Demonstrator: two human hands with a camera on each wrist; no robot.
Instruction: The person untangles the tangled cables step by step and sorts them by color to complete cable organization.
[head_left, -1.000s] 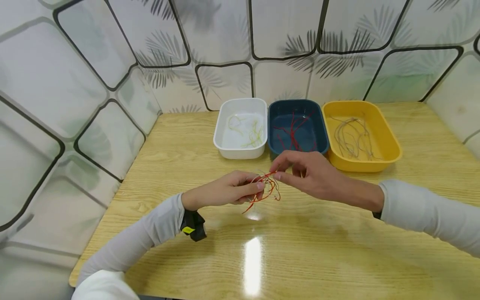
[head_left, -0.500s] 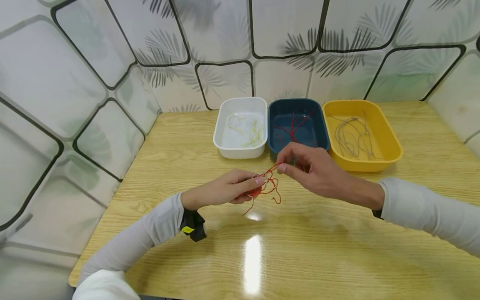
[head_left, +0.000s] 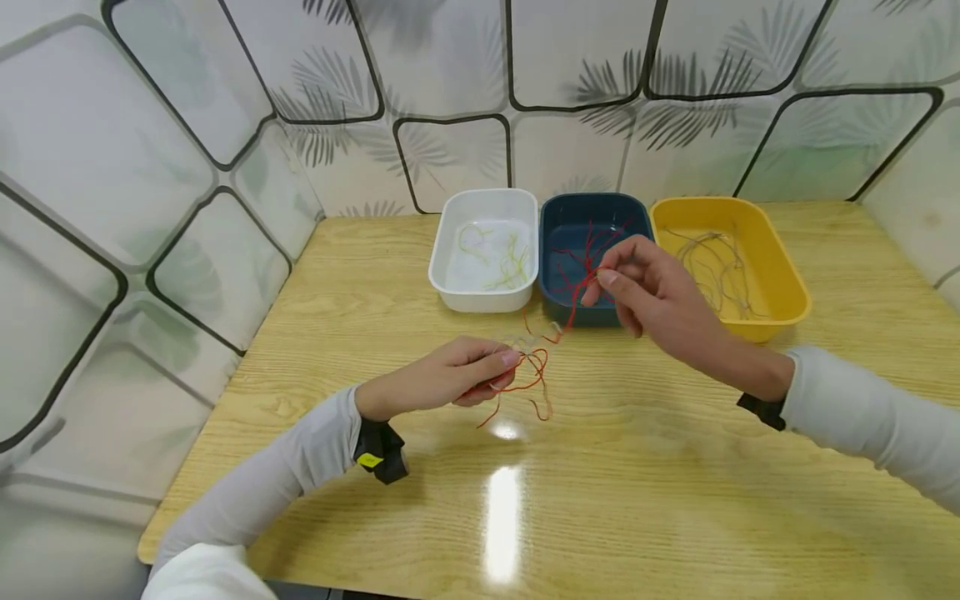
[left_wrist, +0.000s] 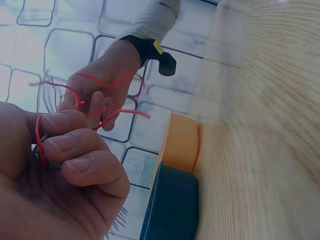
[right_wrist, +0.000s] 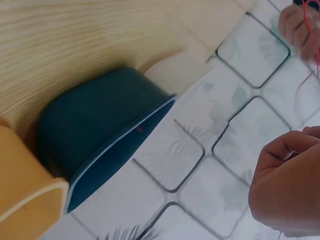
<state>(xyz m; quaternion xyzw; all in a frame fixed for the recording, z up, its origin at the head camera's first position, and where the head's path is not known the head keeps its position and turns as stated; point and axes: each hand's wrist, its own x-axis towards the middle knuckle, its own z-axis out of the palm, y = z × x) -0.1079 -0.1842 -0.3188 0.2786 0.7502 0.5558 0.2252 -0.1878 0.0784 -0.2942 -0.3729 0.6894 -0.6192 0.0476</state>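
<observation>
In the head view my left hand grips a tangled bundle of red and pale strings over the table; loose ends stick out past the thumb. My right hand pinches a red string between thumb and forefinger, above the near side of the dark blue bin. That string trails down toward the bundle; whether it is still tangled there, I cannot tell. The left wrist view shows curled fingers around red and greyish strands. In the right wrist view the right hand's fingertips are hidden.
Left of the blue bin stands a white bin with yellowish strings. On its right a yellow bin holds greyish strings. Red strings lie in the blue bin. A patterned wall rises behind the wooden table.
My right hand has moved up and right, away from the left hand, drawing the red string out toward the blue bin. The left hand stays nearly in place, still gripping the bundle.
</observation>
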